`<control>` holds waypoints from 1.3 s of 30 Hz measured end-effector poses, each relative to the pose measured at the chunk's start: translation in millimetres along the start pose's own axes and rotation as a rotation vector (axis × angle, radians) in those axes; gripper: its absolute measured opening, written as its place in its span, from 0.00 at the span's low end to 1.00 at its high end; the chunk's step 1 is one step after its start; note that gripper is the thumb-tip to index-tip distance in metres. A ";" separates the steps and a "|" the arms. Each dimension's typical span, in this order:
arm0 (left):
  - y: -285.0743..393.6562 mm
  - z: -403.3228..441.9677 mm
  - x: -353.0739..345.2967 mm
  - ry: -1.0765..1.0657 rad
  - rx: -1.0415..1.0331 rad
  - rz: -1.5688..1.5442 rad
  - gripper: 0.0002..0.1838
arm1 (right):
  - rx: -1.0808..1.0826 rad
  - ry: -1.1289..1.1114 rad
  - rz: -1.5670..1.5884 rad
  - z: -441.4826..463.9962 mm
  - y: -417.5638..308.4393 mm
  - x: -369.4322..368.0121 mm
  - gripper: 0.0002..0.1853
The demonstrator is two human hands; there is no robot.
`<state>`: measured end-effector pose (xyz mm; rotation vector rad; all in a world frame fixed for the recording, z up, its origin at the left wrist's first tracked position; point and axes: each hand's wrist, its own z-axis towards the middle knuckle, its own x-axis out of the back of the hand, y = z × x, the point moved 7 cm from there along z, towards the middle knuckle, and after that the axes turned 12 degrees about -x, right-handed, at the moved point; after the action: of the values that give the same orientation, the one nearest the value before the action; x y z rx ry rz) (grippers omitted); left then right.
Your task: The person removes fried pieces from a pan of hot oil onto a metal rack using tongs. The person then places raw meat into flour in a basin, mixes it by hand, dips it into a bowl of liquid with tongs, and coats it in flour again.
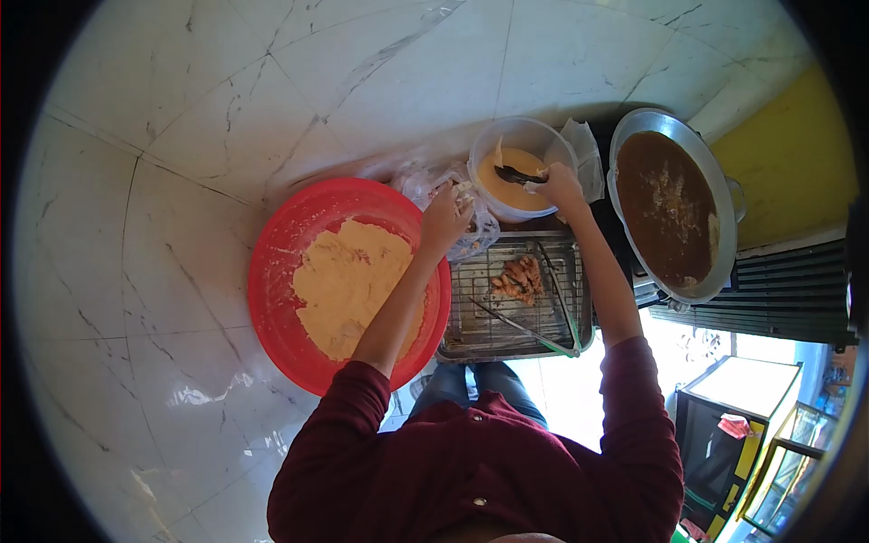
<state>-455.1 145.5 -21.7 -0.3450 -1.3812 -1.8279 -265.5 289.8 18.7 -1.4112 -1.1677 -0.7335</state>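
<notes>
My right hand (pixel 559 187) is closed around a black kitchen utensil (pixel 518 175), whose head is over the yellowish batter (pixel 509 197) in a clear plastic tub (pixel 520 128). Its exact kind is hard to make out. My left hand (pixel 447 219) is at a clear plastic bag (pixel 480 237) between the tub and a red basin (pixel 272 299). The left fingers are curled, with something pale at their tips that I cannot identify. Yellowish flour-like powder (pixel 348 281) lies in the basin, beneath my left forearm.
A wire rack tray (pixel 466 339) holds browned fried pieces (pixel 519 279) and metal tongs with green handles (pixel 552 346). At the right stands a large metal pan (pixel 625 195) of brown oil (pixel 665 208) with foam. A tiled wall (pixel 362 90) is behind; a display cabinet (pixel 738 389) stands lower right.
</notes>
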 end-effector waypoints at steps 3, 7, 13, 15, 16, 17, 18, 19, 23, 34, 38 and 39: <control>4.5 1.3 3.2 0.063 -0.068 -0.018 0.21 | 0.004 -0.006 0.063 0.6 6.2 -1.8 0.21; -0.9 -0.4 0.3 0.073 -0.048 -0.046 0.21 | 0.033 -0.031 0.123 -4.0 4.3 -0.2 0.21; 3.7 -0.4 3.8 0.051 -0.032 -0.072 0.22 | 0.038 0.002 0.111 -9.6 -9.2 2.7 0.25; 1.3 -0.1 1.5 0.029 -0.022 -0.098 0.22 | 0.018 0.063 0.092 -2.4 -9.9 -5.0 0.26; 0.6 -0.2 0.9 0.045 -0.049 -0.066 0.21 | -0.003 0.122 0.072 2.3 -9.0 -6.2 0.26; 0.2 -0.7 0.0 0.059 -0.075 -0.035 0.20 | -0.004 0.121 0.073 7.7 -8.4 -9.6 0.26; -1.3 -0.4 -1.6 0.058 -0.076 -0.034 0.20 | -0.009 0.098 0.015 10.3 -12.3 -11.7 0.27; -2.1 -0.5 -2.1 0.071 -0.085 -0.019 0.19 | -0.015 0.074 -0.043 12.3 -16.0 -14.1 0.28; -0.5 -0.7 -1.8 0.006 -0.039 -0.035 0.17 | -0.059 0.036 -0.047 21.0 -22.4 -17.8 0.28; 3.3 0.6 2.4 0.081 -0.115 -0.001 0.17 | -0.016 0.034 -0.027 41.3 1.4 -33.9 0.26; 0.0 -0.7 -1.8 -0.017 -0.036 -0.020 0.16 | -0.058 0.079 0.006 27.3 0.7 -10.8 0.26; 1.4 -0.2 -1.5 -0.016 -0.038 -0.021 0.16 | -0.088 0.060 -0.031 20.7 -3.1 -6.6 0.27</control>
<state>-453.1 145.8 -21.8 -0.3672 -1.3671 -1.8746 -274.2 307.8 9.7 -1.4365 -1.1245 -0.8528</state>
